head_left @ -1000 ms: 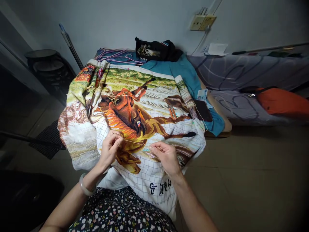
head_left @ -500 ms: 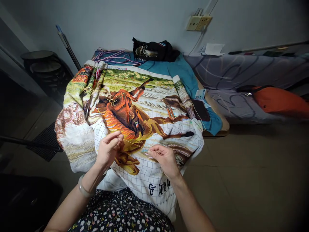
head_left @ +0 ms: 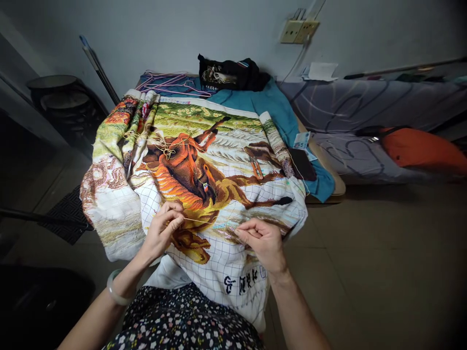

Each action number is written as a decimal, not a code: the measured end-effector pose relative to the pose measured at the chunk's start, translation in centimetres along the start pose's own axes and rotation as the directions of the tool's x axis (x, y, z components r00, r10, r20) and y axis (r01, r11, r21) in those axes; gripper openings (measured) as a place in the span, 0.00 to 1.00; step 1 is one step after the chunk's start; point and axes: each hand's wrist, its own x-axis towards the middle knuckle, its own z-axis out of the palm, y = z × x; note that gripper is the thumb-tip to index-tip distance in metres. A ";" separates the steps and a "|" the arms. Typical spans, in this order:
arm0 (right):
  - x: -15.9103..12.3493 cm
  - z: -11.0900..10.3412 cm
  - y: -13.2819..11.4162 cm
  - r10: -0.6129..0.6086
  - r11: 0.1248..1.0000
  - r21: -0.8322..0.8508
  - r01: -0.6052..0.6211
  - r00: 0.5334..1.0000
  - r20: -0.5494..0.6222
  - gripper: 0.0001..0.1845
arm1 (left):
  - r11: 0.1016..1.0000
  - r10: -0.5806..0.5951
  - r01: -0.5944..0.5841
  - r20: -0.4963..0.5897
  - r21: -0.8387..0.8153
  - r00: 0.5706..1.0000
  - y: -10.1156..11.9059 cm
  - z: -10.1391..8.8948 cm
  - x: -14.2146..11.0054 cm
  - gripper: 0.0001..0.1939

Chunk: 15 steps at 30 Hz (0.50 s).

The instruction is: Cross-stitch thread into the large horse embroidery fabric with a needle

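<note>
A large cross-stitch canvas [head_left: 226, 262] with horses on it lies over my lap and the low bed in front of me. My left hand [head_left: 166, 227] is closed in a pinch above the stitched horse's head. Opposite it, my right hand [head_left: 262, 241] pinches too, thumb against index finger. A pale thread [head_left: 202, 221] stretches between the two hands, just over the canvas. Any needle in the fingers is too small to make out. Loose yellowish threads [head_left: 168, 151] trail across the upper left of the stitching. Orange-handled thread snips [head_left: 257, 168] rest on the canvas at the right.
Behind the canvas, a black bag [head_left: 233, 75] and pink hangers [head_left: 171, 83] lie on the blue bedding [head_left: 272, 99]. A dark flat object [head_left: 302, 164] sits by the rolled canvas edge. Stacked stools [head_left: 58, 99] stand at left, an orange bag [head_left: 423, 150] at right.
My right hand has moved a little to the right, and my left hand slightly down and left. The thread between them is drawn out straighter.
</note>
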 end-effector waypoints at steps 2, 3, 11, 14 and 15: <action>-0.2 0.6 0.7 0.001 1.000 0.022 -0.001 1.000 -0.002 0.08 | 0.916 -0.183 0.213 0.120 -0.340 0.976 0.8 0.3 -0.4 0.12; -0.4 1.0 1.0 0.004 1.000 0.027 -0.004 1.000 0.012 0.08 | 0.809 -0.247 0.314 0.196 -0.497 0.949 1.2 0.6 -0.7 0.12; -2.7 2.1 -5.1 -0.339 0.919 -0.109 0.379 0.900 0.275 0.15 | 0.566 -0.197 0.340 0.277 -0.751 0.940 3.0 3.0 -2.9 0.09; -5.7 1.0 -9.8 -0.492 0.857 0.014 0.515 0.810 0.320 0.08 | 0.610 -0.172 0.330 0.286 -0.721 0.943 3.2 3.5 -3.2 0.10; -6.6 0.7 -10.8 -0.437 0.880 -0.094 0.466 0.870 0.228 0.06 | 0.611 -0.170 0.331 0.288 -0.720 0.942 3.2 3.6 -3.3 0.10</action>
